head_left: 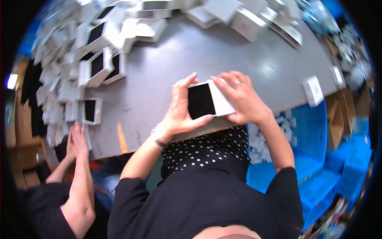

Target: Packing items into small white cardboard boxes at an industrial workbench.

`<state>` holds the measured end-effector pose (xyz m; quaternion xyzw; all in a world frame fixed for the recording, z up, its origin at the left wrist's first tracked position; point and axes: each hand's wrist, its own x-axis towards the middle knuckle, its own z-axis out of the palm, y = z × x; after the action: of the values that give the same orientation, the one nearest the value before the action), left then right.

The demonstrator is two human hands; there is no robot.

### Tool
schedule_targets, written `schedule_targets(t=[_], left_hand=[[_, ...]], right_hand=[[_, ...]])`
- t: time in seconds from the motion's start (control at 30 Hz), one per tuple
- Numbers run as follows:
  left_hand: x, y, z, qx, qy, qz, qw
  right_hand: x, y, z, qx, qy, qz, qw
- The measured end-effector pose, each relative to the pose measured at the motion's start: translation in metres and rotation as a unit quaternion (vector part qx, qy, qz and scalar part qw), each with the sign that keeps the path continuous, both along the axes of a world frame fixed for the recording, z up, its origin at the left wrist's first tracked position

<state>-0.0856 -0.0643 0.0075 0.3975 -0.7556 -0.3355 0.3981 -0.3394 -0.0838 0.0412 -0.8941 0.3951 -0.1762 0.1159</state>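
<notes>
Over the near edge of the table, both hands hold a small white box (221, 98). Its left part shows a flat black rectangle, while the right part is plain white; whether the black is an insert or the hollow inside I cannot tell. My left hand (178, 107) grips the box's left end, thumb along the near edge and fingers at the far side. My right hand (243, 97) curves around the right end, fingers over the far edge and thumb near the front. Part of the right end is hidden under that hand.
Piled white boxes (95, 67) cover the table's left side, several showing black faces. More white boxes (248, 24) lie at the back. One white box (313, 91) sits near the right edge. A blue crate (310, 131) holds small white pieces below. A co-worker's hands (77, 141) are at left.
</notes>
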Motion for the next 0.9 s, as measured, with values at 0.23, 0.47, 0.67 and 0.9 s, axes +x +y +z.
schedule_targets(t=[0.23,0.47,0.67,0.9], left_hand=[[-0.022,-0.007,-0.011,0.023,0.089,0.095,0.991],[-0.027,-0.010,-0.005,-0.019,0.002,0.116,0.993],[-0.026,-0.013,-0.006,0.000,0.000,0.075,0.997],[-0.030,-0.012,-0.013,0.063,0.043,0.067,0.995]], right_hand=[[0.008,-0.001,0.008,0.000,0.021,-0.011,1.000],[0.000,0.000,0.001,-0.012,-0.001,-0.019,1.000],[-0.009,-0.005,0.001,-0.006,0.003,0.011,1.000],[-0.011,-0.002,0.003,0.000,0.011,0.033,0.999]])
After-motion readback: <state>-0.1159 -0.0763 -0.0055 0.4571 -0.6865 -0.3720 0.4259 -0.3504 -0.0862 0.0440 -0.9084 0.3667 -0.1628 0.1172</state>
